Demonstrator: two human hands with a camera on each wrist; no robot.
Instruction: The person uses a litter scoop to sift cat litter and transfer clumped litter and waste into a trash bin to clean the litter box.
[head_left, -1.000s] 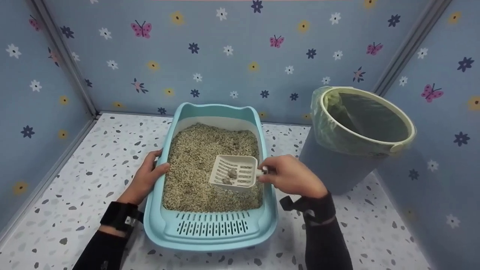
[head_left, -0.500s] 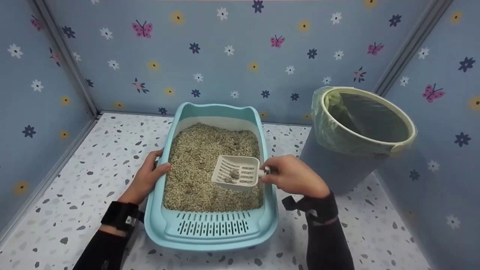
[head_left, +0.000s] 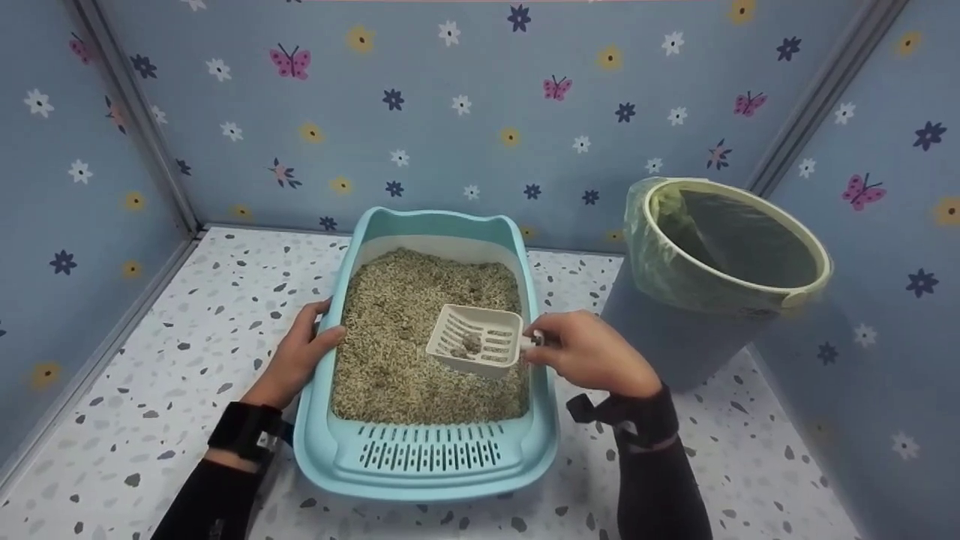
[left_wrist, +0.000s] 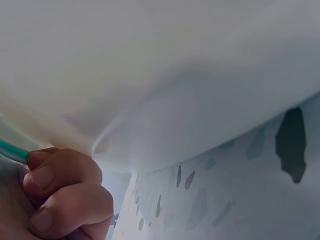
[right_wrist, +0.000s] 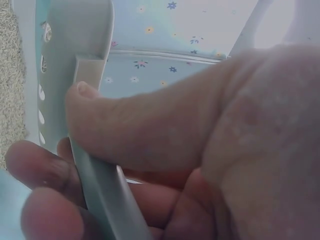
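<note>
A blue litter box [head_left: 426, 480] filled with grainy tan litter [head_left: 397, 360] sits on the floor. My left hand [head_left: 296, 358] grips its left rim, thumb on top; in the left wrist view curled fingers [left_wrist: 70, 175] hook under the rim beside the pale side wall. My right hand [head_left: 592, 352] holds a white slotted litter scoop [head_left: 499, 322] by its handle, above the right part of the litter. Brownish clumps [head_left: 471, 343] lie in the scoop. In the right wrist view the thumb [right_wrist: 135, 125] presses along the scoop's handle [right_wrist: 107, 200], with fingers curled beneath it.
To the right stands a tall grey-blue bin [head_left: 660, 330] lined with a translucent yellow-green bag [head_left: 637, 240], its mouth uncovered. Blue flowered panels [head_left: 480, 112] close off the back and both sides. The floor [head_left: 172, 337] is white with grey speckles.
The scoop with its clumps has moved slightly right and a little up, together with my right hand. My left hand keeps its grip on the rim. The camera view has shifted slightly.
</note>
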